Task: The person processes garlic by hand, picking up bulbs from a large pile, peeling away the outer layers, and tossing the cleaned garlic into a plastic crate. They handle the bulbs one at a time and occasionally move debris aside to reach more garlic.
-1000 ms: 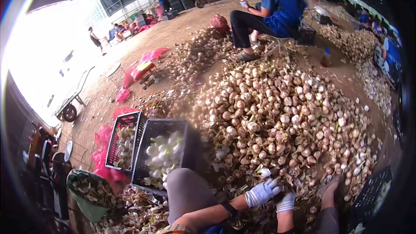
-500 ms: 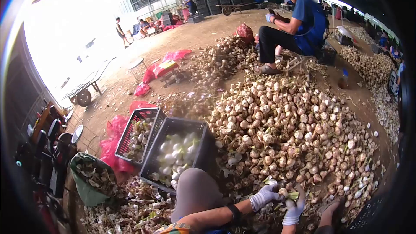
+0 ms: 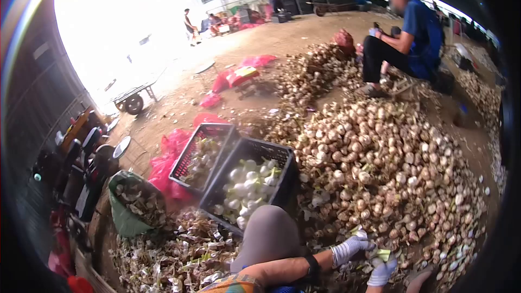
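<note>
My left hand (image 3: 350,250), in a white glove, is closed around a garlic bulb at the lower right of the view. Most of the bulb is hidden by the fingers. Its pale green stem (image 3: 383,254) sticks out toward my right hand (image 3: 382,273), also gloved, whose fingers are closed about the stem. Just beyond both hands spreads a large heap of unpeeled garlic bulbs (image 3: 380,168). Left of the heap, a dark plastic crate (image 3: 293,171) holds clean white garlic bulbs (image 3: 247,187), close against my knee (image 3: 271,236).
A second crate (image 3: 187,149) with garlic scraps stands beside the first. Dry skins (image 3: 179,255) cover the ground near a green sack (image 3: 127,220). A co-worker (image 3: 418,38) sits behind the heap. Pink netting (image 3: 171,163) and a cart (image 3: 133,100) lie farther left.
The whole view has swung left, so the crates, heap and co-worker appear farther right. My hands stay close together with the garlic between them; the right hand's fingers have drawn in around the stem.
</note>
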`<action>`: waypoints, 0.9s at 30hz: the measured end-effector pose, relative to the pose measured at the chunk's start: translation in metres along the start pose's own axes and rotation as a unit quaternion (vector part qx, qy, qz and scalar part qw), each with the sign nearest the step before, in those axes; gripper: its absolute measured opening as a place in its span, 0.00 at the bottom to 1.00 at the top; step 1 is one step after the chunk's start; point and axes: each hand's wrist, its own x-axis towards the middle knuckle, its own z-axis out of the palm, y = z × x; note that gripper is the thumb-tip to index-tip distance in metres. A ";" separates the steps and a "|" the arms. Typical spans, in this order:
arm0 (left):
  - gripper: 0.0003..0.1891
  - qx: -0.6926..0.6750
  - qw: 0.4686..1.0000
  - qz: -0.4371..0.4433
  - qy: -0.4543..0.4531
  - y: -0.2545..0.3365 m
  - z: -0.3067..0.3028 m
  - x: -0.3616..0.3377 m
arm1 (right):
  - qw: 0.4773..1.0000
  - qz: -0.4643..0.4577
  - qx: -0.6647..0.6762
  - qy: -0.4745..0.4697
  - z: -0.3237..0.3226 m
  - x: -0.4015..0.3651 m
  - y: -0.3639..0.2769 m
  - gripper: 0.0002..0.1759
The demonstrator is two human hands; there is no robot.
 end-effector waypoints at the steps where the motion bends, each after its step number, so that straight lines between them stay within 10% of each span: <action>1: 0.11 0.008 1.000 0.004 -0.017 0.006 0.002 -0.005 | 0.999 -0.010 -0.046 -0.006 0.001 0.002 -0.002 0.14; 4: 0.10 0.064 0.997 -0.046 -0.001 0.044 0.037 -0.034 | 0.977 -0.145 -0.114 0.102 0.019 0.016 0.009 0.06; 6: 0.14 0.230 0.972 0.037 -0.012 0.008 -0.003 -0.011 | 0.981 -0.071 -0.166 0.072 0.018 0.015 0.003 0.04; 11: 0.29 -0.092 0.992 -0.086 -0.031 0.001 -0.007 0.008 | 0.960 0.086 0.257 0.066 -0.017 0.013 -0.003 0.22; 18: 0.20 0.022 0.999 0.025 0.018 0.000 0.023 0.000 | 0.994 -0.039 0.060 0.080 0.011 0.002 -0.014 0.05; 21: 0.13 -0.107 0.994 0.028 0.012 0.009 0.021 -0.001 | 0.986 0.105 0.130 0.032 0.004 -0.005 -0.028 0.04; 23: 0.15 0.046 0.985 0.051 0.158 0.009 0.015 0.006 | 0.996 0.059 0.050 0.048 0.011 -0.008 -0.019 0.05; 27: 0.11 0.191 0.964 0.147 0.109 0.009 0.027 0.000 | 0.947 0.094 0.272 0.144 0.010 -0.002 -0.012 0.07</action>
